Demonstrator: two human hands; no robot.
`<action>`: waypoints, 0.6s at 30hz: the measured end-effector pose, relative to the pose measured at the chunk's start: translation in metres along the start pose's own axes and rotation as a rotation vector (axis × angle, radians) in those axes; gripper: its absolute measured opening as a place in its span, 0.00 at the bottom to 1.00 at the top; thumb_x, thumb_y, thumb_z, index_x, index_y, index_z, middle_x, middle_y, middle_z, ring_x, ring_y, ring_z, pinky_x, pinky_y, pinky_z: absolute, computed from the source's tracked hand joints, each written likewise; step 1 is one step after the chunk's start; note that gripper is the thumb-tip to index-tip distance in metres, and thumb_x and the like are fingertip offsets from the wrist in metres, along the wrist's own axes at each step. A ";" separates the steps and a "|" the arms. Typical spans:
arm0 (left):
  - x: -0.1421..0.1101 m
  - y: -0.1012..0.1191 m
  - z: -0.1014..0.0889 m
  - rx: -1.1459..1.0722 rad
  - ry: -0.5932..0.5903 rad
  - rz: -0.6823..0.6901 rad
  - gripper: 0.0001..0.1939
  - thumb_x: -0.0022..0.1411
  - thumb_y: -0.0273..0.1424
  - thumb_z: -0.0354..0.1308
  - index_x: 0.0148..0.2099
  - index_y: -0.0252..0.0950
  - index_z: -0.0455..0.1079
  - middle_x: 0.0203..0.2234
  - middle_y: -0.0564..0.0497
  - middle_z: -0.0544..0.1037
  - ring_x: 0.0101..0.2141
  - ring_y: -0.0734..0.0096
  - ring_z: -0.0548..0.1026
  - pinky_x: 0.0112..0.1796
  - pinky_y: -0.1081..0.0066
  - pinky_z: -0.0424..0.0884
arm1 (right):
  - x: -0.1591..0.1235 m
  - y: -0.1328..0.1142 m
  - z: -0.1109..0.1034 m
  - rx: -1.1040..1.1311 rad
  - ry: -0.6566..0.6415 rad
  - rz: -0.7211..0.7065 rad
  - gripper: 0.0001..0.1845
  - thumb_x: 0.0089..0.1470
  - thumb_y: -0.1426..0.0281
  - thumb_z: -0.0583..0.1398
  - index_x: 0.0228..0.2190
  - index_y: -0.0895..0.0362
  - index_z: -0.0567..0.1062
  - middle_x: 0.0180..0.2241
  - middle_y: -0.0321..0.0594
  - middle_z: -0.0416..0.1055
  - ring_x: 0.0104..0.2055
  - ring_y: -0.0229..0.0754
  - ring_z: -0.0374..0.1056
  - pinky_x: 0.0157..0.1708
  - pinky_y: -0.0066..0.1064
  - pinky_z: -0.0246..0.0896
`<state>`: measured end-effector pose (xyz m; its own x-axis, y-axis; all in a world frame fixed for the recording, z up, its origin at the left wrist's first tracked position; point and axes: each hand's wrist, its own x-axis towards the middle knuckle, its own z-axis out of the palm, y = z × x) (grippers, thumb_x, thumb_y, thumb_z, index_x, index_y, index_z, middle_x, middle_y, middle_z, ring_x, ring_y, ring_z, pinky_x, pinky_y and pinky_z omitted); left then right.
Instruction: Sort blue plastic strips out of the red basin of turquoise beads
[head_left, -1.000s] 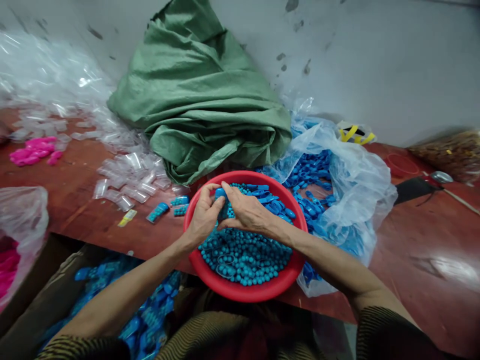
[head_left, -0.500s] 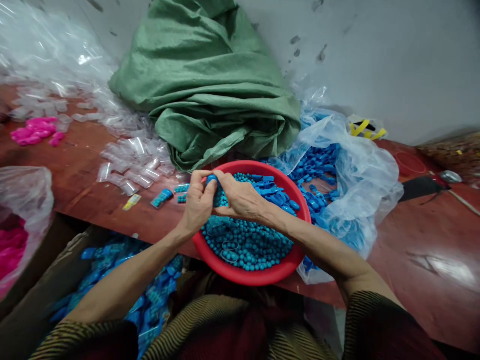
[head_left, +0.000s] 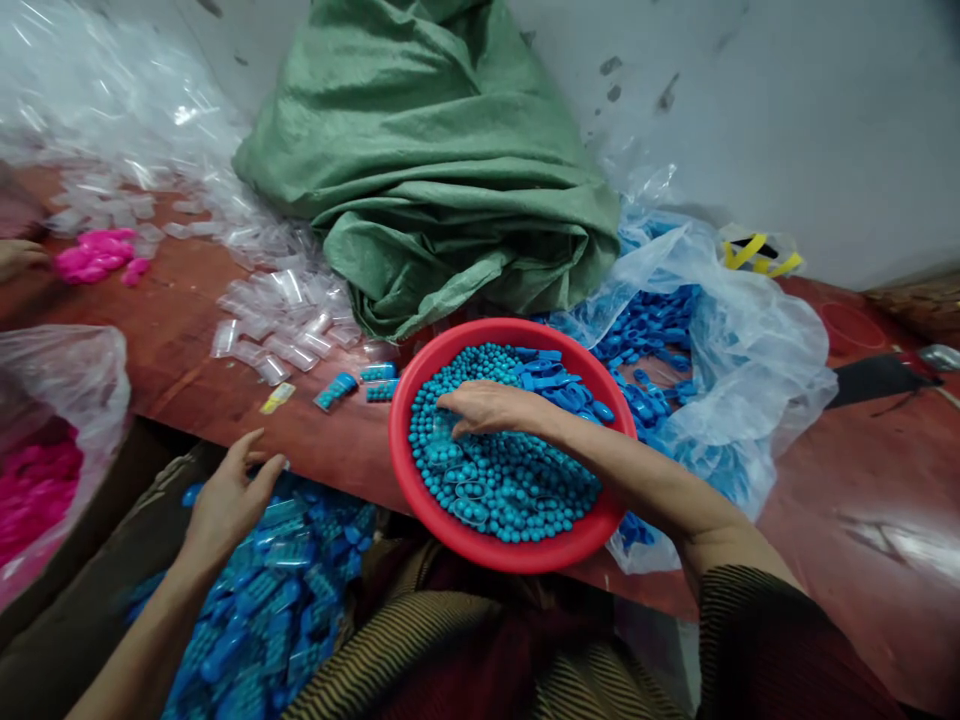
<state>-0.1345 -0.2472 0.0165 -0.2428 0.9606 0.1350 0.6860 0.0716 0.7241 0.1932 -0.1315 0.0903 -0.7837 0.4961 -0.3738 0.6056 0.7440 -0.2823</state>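
Observation:
Over the box of filled tubes at the lower left, my left hand (head_left: 226, 500) is open, with thumb and fingers apart and nothing held. Several clear tubes with turquoise beads and blue caps (head_left: 259, 590) lie heaped below it. My right hand (head_left: 491, 408) reaches into the red basin (head_left: 401, 470), its fingers curled down at the turquoise beads (head_left: 517, 500). Whatever those fingers grip is mostly hidden; something clear shows beneath them. Blue plastic clip-like pieces (head_left: 555, 378) lie on the beads at the basin's back right. Thin clear loops rest among the beads in front.
Empty clear tubes (head_left: 289, 320) are spread left of a green sack (head_left: 450, 200). Filled tubes (head_left: 335, 390) lie beside the basin. A plastic bag (head_left: 757, 370) with blue pieces stands right. Pink pieces (head_left: 94, 257) and another person's hand (head_left: 21, 258) are at far left.
My hands have parted from a blue-capped item held together above the basin. The left has moved down-left over the box and opened; the right has lowered into the beads. Another person's hand has appeared.

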 end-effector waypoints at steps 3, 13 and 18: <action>0.010 0.036 0.019 0.057 0.071 0.001 0.15 0.59 0.38 0.53 0.47 0.41 0.67 0.36 0.50 0.76 0.34 0.60 0.73 0.36 0.64 0.67 | 0.001 0.005 -0.003 0.074 0.035 -0.022 0.16 0.51 0.67 0.63 0.43 0.58 0.73 0.36 0.42 0.74 0.39 0.42 0.68 0.34 0.27 0.56; 0.038 0.131 0.092 0.066 -0.092 0.438 0.14 0.63 0.30 0.45 0.45 0.36 0.71 0.37 0.45 0.73 0.42 0.61 0.70 0.45 0.63 0.65 | 0.009 0.024 -0.013 -0.212 0.192 0.128 0.15 0.61 0.75 0.48 0.39 0.62 0.74 0.39 0.50 0.74 0.42 0.44 0.69 0.36 0.30 0.56; 0.040 0.126 0.099 0.032 -0.083 0.401 0.15 0.63 0.30 0.45 0.46 0.36 0.70 0.37 0.46 0.73 0.41 0.62 0.70 0.44 0.64 0.65 | 0.033 0.028 0.004 -0.138 0.085 -0.039 0.13 0.55 0.80 0.51 0.35 0.62 0.75 0.35 0.48 0.74 0.38 0.42 0.69 0.35 0.30 0.57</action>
<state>0.0101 -0.1730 0.0466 0.1035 0.9322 0.3469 0.7360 -0.3064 0.6037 0.1843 -0.0963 0.0664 -0.8185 0.4975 -0.2874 0.5546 0.8148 -0.1689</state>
